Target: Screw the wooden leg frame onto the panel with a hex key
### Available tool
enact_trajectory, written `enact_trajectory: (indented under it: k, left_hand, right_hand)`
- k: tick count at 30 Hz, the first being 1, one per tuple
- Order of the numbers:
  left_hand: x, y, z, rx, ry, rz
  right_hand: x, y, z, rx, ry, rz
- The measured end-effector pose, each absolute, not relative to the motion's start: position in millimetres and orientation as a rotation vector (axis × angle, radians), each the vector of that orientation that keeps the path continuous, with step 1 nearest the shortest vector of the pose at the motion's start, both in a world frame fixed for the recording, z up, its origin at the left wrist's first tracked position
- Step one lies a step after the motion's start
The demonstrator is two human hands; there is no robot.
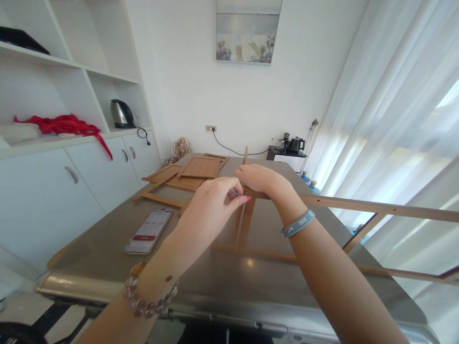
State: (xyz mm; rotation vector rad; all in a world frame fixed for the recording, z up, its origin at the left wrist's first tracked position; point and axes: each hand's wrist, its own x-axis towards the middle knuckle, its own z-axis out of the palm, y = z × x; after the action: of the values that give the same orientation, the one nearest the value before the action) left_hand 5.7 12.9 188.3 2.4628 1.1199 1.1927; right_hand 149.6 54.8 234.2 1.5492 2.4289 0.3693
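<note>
A long wooden frame (344, 204) of light brown slats reaches from the middle of the table out past the right edge of the view. My right hand (260, 179) is closed around its near left corner, with most of the fingers hidden behind the wrist and the wood. Just beside it, my left hand (217, 198) pinches a thin metal piece (234, 193) between thumb and finger, close to a round metal fitting at the corner. Whether this piece is a key or a screw, I cannot tell.
Several wooden panels (201, 167) and slats lie at the far left of the table (193, 282). A lit phone (150, 231) rests left of my left hand. White cabinets (89, 162) stand at left, a curtain (387, 105) hangs at right, and a kettle (297, 144) stands behind.
</note>
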Motion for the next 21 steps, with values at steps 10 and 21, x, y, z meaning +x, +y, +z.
enact_trajectory:
  k: [10, 21]
  left_hand:
    - [10, 13, 193, 2.451, 1.044, 1.223]
    - [21, 15, 172, 2.479, 0.760, 1.404]
  right_hand:
    - [150, 50, 239, 1.637, 2.502, 0.146]
    - [149, 46, 240, 1.753, 2.452, 0.117]
